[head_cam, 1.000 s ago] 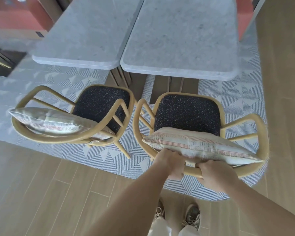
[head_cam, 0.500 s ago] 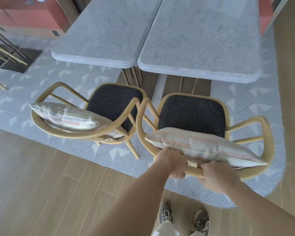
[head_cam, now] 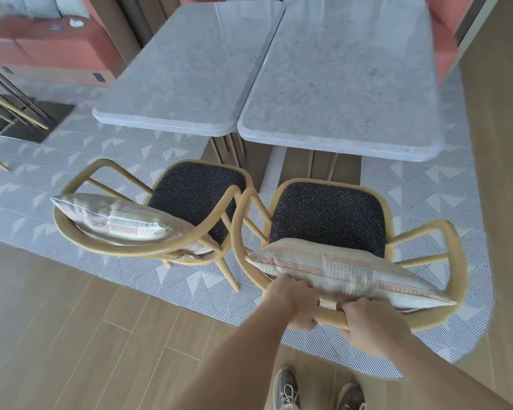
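I have both hands on the curved back rail of the right chair [head_cam: 456, 261]. My left hand [head_cam: 290, 301] is curled over the rail near its middle, knuckles up. My right hand [head_cam: 373, 327] is wrapped round the same rail just beside it, with a short stretch of bare wood between the two. A striped cushion [head_cam: 347, 273] leans along the inside of that rail and touches the fingers of both hands.

The chair stands on the patterned rug [head_cam: 427, 196], facing the right tabletop [head_cam: 338, 84], its dark speckled seat just short of the tabletop's near edge. The left chair [head_cam: 125, 250] sits close beside it, turned somewhat to the left, before the left tabletop [head_cam: 184, 78], with a second cushion [head_cam: 116, 221] resting against its back. The two chairs' neighbouring armrests overlap from my viewpoint; I cannot tell whether they actually touch.

The wooden floor [head_cam: 57, 321] lies nearer me, and a pair of shoes [head_cam: 285, 389] shows below my arms. An orange bench [head_cam: 42, 45] sits far left.
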Demonstrator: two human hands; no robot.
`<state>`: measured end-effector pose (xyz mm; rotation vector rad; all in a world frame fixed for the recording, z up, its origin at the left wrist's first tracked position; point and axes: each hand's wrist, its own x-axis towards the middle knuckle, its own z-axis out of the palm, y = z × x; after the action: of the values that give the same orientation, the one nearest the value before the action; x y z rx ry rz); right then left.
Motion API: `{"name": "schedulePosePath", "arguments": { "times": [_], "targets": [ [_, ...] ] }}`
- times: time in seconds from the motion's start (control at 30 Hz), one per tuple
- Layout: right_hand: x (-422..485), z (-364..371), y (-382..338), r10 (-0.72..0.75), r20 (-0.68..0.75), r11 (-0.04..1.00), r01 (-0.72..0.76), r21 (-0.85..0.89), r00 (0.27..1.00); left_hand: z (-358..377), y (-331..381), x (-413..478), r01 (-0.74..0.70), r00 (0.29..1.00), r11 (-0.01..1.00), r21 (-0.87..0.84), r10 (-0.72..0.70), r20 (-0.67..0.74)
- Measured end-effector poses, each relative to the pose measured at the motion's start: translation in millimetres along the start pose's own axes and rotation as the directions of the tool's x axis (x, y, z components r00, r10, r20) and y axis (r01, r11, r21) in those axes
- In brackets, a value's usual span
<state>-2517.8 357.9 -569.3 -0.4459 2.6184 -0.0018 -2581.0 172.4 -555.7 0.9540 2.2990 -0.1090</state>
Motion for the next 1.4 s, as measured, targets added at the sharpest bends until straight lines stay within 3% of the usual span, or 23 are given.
{"name": "schedulePosePath", "arguments": {
  "times": [0.53, 0.73, 0.87, 0.93, 0.97, 1.07, 1.1, 1.17, 1.23, 1.3, 1.33, 1.4],
  "targets": [
    [5, -2, 11, 0.022, -0.012, 1.000, -0.022, 0.010, 1.000, -7, -2, 12, -0.014, 0.998, 0.998, 0.062, 0.010, 0.063],
    [5, 4, 17, -0.005, -0.066, 1.000, 0.007, 0.027, 0.998, 0, -6, 11, -0.038, 0.999, 0.997, 0.074, 0.039, -0.007],
    [-1, 4, 21, -0.002, -0.120, 0.981, 0.025, 0.191, 0.993, 1, -16, -2, -0.073, 0.989, 0.992, -0.103, 0.059, -0.132],
    [-10, -2, 19, 0.029, -0.142, 0.905, 0.035, 0.425, 0.989, -3, -19, -16, -0.054, 0.977, 0.953, -0.300, -0.011, -0.211],
    [-16, -9, 19, 0.075, -0.172, 0.818, 0.038, 0.574, 0.982, -8, -19, -24, -0.057, 0.949, 0.893, -0.446, -0.090, -0.301],
    [-31, -47, 25, 0.369, -0.305, 0.465, 0.110, 0.878, 0.878, -37, -19, -48, -0.265, 0.764, 0.556, -0.788, -0.377, -0.523],
    [-37, -70, 29, 0.449, -0.328, 0.362, 0.166, 0.917, 0.831, -55, -17, -58, -0.366, 0.701, 0.460, -0.809, -0.436, -0.565],
    [-55, -124, 37, 0.554, -0.396, 0.232, 0.321, 0.918, 0.732, -106, -8, -79, -0.564, 0.566, 0.363, -0.741, -0.483, -0.668],
    [-86, -183, 46, 0.611, -0.514, 0.209, 0.504, 0.838, 0.602, -162, 9, -100, -0.719, 0.477, 0.294, -0.630, -0.451, -0.755],
    [-130, -233, 59, 0.625, -0.653, 0.269, 0.667, 0.694, 0.427, -215, 33, -111, -0.819, 0.431, 0.230, -0.526, -0.359, -0.828],
    [-153, -250, 65, 0.613, -0.702, 0.310, 0.707, 0.635, 0.362, -236, 47, -113, -0.842, 0.417, 0.219, -0.493, -0.315, -0.853],
    [-198, -270, 77, 0.584, -0.751, 0.413, 0.684, 0.602, 0.308, -271, 78, -113, -0.868, 0.401, 0.216, -0.447, -0.228, -0.887]
  ]
}}
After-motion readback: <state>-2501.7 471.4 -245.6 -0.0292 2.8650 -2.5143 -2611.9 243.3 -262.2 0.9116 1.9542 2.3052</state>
